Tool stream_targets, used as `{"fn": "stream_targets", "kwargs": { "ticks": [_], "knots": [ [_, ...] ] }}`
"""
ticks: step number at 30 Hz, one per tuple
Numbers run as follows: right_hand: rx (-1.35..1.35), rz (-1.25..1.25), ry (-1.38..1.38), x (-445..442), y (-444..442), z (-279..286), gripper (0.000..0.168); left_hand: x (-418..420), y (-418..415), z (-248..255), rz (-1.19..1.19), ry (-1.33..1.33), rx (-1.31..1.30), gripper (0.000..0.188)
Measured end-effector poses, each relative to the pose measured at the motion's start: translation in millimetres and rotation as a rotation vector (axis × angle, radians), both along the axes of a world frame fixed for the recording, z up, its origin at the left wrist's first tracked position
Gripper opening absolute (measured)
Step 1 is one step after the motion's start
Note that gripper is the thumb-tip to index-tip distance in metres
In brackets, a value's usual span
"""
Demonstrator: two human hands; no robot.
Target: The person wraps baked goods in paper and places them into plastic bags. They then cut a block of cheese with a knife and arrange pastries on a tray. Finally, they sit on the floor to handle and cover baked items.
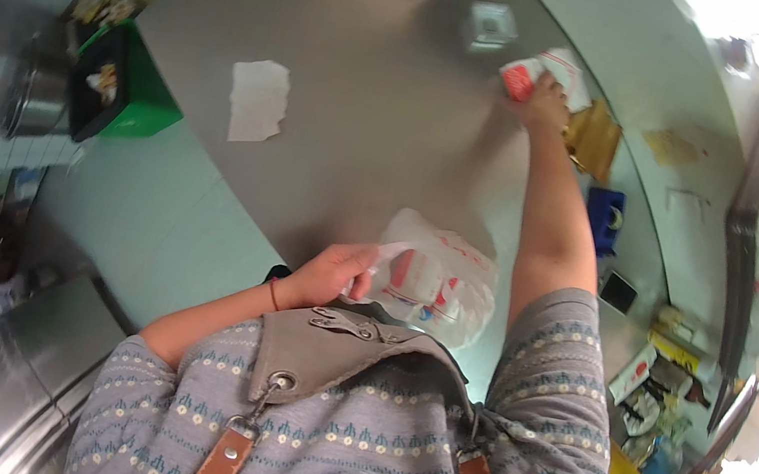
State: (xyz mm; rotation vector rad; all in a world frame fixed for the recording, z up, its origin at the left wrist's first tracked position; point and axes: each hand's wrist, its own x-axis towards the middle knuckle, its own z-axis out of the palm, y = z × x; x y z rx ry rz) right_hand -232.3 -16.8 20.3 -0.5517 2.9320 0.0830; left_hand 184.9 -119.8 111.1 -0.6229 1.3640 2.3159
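Note:
My left hand (335,275) is closed on the edge of a translucent white plastic bag (471,276) with red print, close to my body at the metal table's near edge. Packages with red and white markings show through the bag. My right arm is stretched far forward, and my right hand (544,102) rests on a white packet with a red patch (517,81); whether the fingers grip it is not plain. White paper or wrapping with red lines (568,76) lies just beyond that hand.
A torn white sheet (257,101) lies on the steel table (350,102). Near the far right side are a clear square container (491,26), brown paper bags (592,139) and a blue tape dispenser (603,219). A green bin (144,104) stands beside the table's left corner.

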Motion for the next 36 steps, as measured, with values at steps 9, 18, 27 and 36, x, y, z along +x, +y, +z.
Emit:
{"fn": "stream_targets", "kwargs": {
  "ticks": [9, 18, 27, 36],
  "knots": [
    [-1.052, -0.245, -0.583, 104, 75, 59, 0.081, -8, -1, -13, 0.114, -0.059, 0.198, 0.035],
    [-1.166, -0.428, -1.332, 332, 131, 133, 0.073, -15, 8, -3, -0.006, -0.047, 0.264, 0.030],
    [-0.572, -0.410, -0.434, 369, 30, -4, 0.071, 8, 10, 28, -0.059, 0.034, 0.152, 0.053],
    [-0.520, -0.009, -0.128, 363, 62, 15, 0.054, -4, -10, 39, 0.134, -0.041, 0.427, 0.052]
  ]
}}
